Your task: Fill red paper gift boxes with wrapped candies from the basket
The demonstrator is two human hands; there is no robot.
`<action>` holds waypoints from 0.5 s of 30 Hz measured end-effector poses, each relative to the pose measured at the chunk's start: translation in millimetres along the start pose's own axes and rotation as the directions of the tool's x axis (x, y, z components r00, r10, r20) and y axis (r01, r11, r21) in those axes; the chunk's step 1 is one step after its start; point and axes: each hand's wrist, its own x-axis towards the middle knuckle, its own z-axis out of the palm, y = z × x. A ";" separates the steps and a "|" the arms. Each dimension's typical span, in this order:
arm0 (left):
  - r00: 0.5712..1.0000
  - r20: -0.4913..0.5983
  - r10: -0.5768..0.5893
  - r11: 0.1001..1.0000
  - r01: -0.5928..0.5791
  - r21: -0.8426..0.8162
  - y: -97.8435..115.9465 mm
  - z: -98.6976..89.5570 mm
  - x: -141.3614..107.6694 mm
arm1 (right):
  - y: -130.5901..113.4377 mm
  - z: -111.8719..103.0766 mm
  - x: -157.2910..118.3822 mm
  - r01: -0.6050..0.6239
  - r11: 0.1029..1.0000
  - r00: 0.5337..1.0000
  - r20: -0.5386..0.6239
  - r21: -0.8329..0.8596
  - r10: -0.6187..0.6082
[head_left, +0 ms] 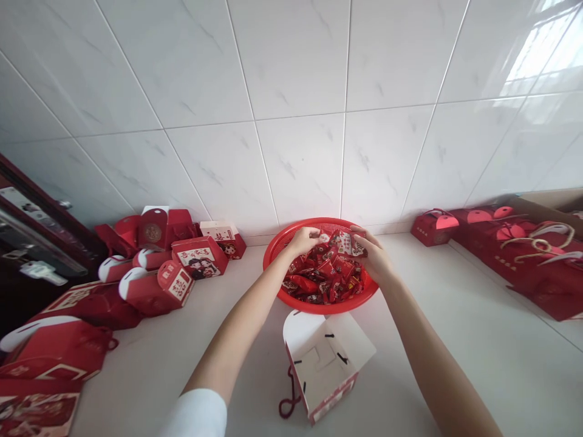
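Note:
A red plastic basket (325, 308) stands against the tiled wall, filled with small red-wrapped candies (325, 273). My left hand (306, 240) is over the basket's left back part, fingers closed on a small red wrapped candy (324, 237). Over the right back part, my right hand (371, 250) has its fingers closed round white-and-red wrapped candies (348, 244). In front of the basket sits an open box (321, 370), white inside, its flaps spread and a dark red cord (289, 397) hanging at its left. Nothing but black cord ends shows inside it.
Many red gift boxes (157, 291) crowd the left side of the white counter (241, 285). A small red box (434, 227) stands at the back right, beside red bags (514, 249) with rope handles. A dark cabinet with keys (44, 272) is at far left.

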 end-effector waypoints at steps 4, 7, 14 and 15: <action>0.993 -0.050 0.107 0.918 -0.118 -0.379 8.5 -2.2 -1.4 | 1.1 0.0 0.2 0.017 0.999 1.000 0.013 0.045 -0.018; 0.990 -0.002 0.139 0.851 -0.120 -0.512 11.9 -1.0 -3.6 | 1.5 0.2 0.2 0.019 0.999 0.999 0.027 0.035 -0.020; 0.981 0.106 0.160 0.808 -0.069 -0.585 16.2 -2.1 -9.4 | 1.8 -0.7 0.5 -0.031 0.999 0.999 0.042 0.020 0.030; 0.980 0.116 0.161 0.811 -0.064 -0.581 16.7 -2.3 -9.7 | 2.1 -0.9 0.8 -0.033 0.999 0.998 0.051 0.017 0.032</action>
